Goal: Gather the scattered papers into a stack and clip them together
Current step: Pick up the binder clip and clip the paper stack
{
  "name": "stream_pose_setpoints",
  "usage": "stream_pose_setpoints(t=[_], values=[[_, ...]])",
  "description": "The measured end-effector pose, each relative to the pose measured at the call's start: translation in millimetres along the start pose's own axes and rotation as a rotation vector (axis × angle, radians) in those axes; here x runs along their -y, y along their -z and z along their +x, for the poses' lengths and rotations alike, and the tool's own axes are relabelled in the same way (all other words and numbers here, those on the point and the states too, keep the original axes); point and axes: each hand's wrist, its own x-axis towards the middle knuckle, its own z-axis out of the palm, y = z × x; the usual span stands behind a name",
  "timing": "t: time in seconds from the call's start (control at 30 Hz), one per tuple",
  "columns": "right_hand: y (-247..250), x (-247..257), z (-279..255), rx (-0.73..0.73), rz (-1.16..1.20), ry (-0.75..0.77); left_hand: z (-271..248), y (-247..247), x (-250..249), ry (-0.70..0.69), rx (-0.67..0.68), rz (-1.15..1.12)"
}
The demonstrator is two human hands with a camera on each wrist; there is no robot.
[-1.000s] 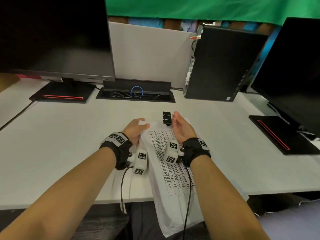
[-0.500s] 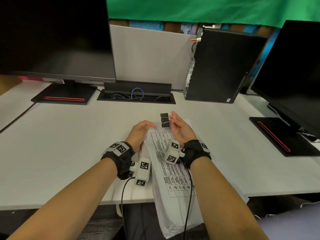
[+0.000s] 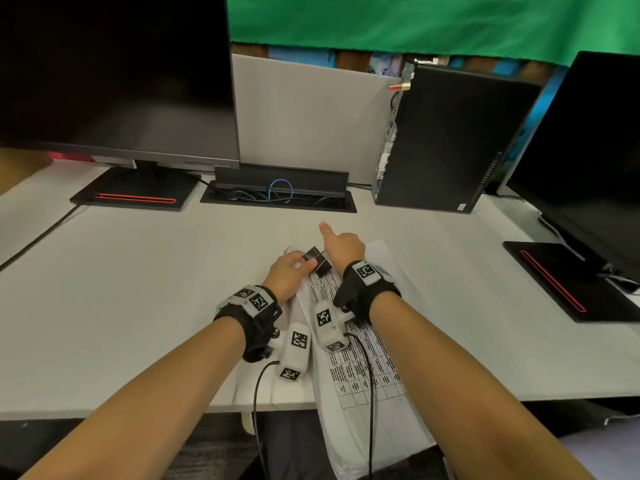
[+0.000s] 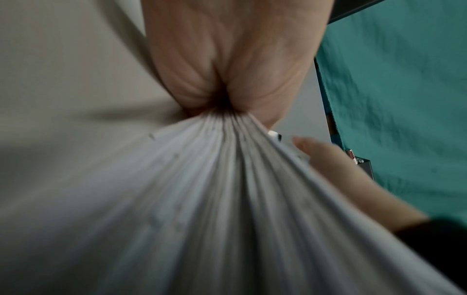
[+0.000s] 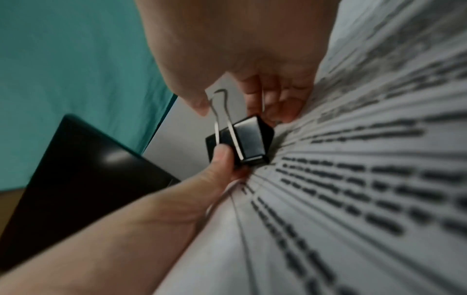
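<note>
A stack of printed papers lies on the white desk, and its near end hangs over the front edge. My left hand pinches the stack's far left corner; in the left wrist view the sheets fan out from that grip. A black binder clip sits at that same corner. My right hand pinches its silver wire handles, one finger sticking up. In the right wrist view the clip meets the paper edge and my left thumb touches it. Whether its jaws are round the sheets is hidden.
A dark monitor stands at the back left and another at the right, each on a black base. A black computer tower and an open cable tray sit at the back. Camera cables hang from both wrists.
My right hand has brought the binder clip back from beyond the papers' far edge to the corner. My left hand has slid right along that edge, and its thumb now meets the clip.
</note>
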Motion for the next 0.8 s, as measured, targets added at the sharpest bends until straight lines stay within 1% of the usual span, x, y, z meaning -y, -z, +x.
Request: stream_pose_setpoints(t=[0.13, 0.33, 0.47, 0.57, 0.6, 0.67, 0.73, 0.8], values=[[-4.2, 5.7, 3.1, -0.004, -0.039, -0.047, 3.5, 0.2, 5.1, 0.007, 0.007, 0.012], [-0.7, 1.1, 8.1, 0.027, 0.005, -0.105, -2.3, 0.2, -1.7, -0.026, -0.015, 0.015], [11.3, -9.7, 12.2, -0.054, 0.177, -0.211, -6.5, 1.2, -9.3, -0.051, 0.02, -0.023], [21.7, -22.5, 17.2, -0.091, 0.42, -0.271, -9.9, 0.8, -14.4, -0.063, -0.024, -0.036], [26.5, -28.1, 20.9, -0.114, 0.478, -0.252, -12.5, 1.0, -18.9, -0.085, -0.04, -0.036], [43.5, -31.9, 26.9, -0.174, 0.513, -0.149, -19.2, 2.6, -34.5, -0.182, -0.062, 0.023], [71.7, -21.8, 27.1, -0.265, 0.54, -0.078, -26.8, 7.0, -58.4, -0.378, -0.076, 0.168], [103.2, 1.9, 15.7, -0.427, 0.479, 0.074, -38.6, 11.6, -88.8, -0.615, -0.116, 0.247]])
